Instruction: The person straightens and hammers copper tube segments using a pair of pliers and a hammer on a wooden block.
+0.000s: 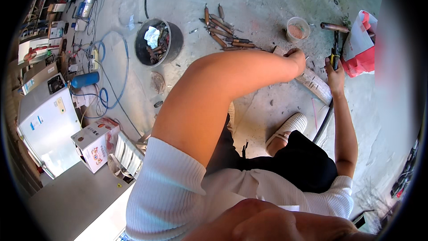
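Note:
My right hand point(335, 75) is wrapped round the yellow-and-black handle of a hammer point(335, 35), its rusty cylindrical head pointing away from me. To its left, my left hand point(296, 59) is closed, fingers curled down at the far part of a pale, worn block point(315, 85) lying on the floor. Whatever those fingers grip is hidden. Beyond my left forearm lies a loose pile of brown, rusty, pointed rods point(220, 27). A small plastic tub point(298, 30) with reddish grains in it stands just past my left hand.
A black bucket point(175, 40) holds scrap and white paper. At right stands a white-and-red bag point(360, 47). A dark hose point(324, 124) runs beside the block. Blue hose point(127, 58), a blue cylinder point(84, 79), a printed carton point(96, 145) and a white cabinet point(51, 118) are at left.

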{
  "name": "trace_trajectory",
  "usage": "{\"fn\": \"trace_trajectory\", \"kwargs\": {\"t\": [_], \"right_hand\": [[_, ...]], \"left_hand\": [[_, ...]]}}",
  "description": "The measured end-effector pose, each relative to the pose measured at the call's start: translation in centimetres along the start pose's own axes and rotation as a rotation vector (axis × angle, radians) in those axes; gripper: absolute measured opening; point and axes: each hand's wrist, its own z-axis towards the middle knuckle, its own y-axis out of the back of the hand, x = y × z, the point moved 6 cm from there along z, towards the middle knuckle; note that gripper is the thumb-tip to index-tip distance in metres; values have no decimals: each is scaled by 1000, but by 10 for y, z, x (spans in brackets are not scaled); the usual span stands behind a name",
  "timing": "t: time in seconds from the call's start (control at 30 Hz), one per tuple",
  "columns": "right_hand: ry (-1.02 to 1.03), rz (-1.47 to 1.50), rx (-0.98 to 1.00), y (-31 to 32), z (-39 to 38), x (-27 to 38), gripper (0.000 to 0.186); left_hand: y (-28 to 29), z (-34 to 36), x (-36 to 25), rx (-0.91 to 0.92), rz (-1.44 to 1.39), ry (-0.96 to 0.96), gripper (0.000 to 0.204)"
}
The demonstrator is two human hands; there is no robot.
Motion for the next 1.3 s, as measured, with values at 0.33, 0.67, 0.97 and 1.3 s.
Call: {"fn": "trace_trajectory", "kwargs": {"t": [0.33,0.67,0.97,1.3], "right_hand": [[125,-325,-46,2,-13,28,44],[51,-256,112,-28,-8,20,38],[52,-192,172,-55,-10,1,32],[73,-344,207,-47,17,-16,33]], "left_hand": [[-33,-50,82,-1,-774,313,31],[1,-60,130,-429,-1451,238,59],[-6,-55,131,-409,-1154,429,47],[3,-47,105,-474,-1136,697,47]]}}
